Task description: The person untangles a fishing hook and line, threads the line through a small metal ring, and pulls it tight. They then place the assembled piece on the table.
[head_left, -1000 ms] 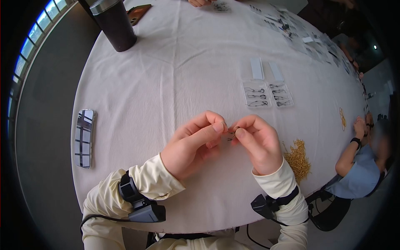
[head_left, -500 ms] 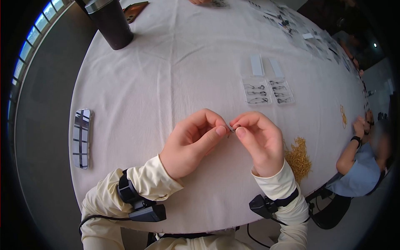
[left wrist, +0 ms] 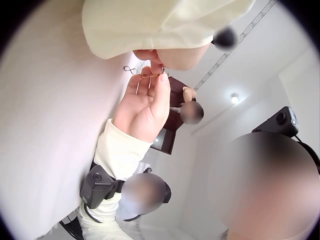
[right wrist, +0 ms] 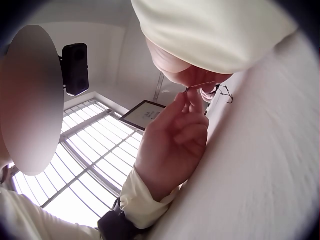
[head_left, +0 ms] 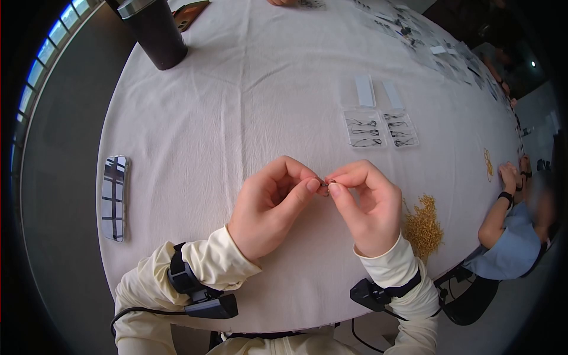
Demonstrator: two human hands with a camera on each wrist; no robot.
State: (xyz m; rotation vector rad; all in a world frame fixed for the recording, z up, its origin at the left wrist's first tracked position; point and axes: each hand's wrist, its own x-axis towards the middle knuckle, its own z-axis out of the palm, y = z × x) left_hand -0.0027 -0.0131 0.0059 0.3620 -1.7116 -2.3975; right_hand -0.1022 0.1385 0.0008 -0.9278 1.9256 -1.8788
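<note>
My left hand and right hand meet fingertip to fingertip over the cloth. Thumb and forefinger of each pinch a thin wire piece, gold-coloured where it crosses the right fingers in the left wrist view. A dark bent wire end, hook-like in the right wrist view, sticks out below the fingertips; I cannot tell which hand bears it. Fingertips hide most of the joint between them. To the right of my right hand lies a heap of small gold-coloured wire pieces.
Two clear boxes of dark looped wire pieces lie open beyond my hands. A phone lies at the left, a dark tumbler at the far left. Packets cover the far right; another person's arm rests at the right edge.
The fingertips have drawn closer together around the wire piece. The dark end that showed below them in the head view is now mostly hidden there. Both hands stay in nearly the same place.
</note>
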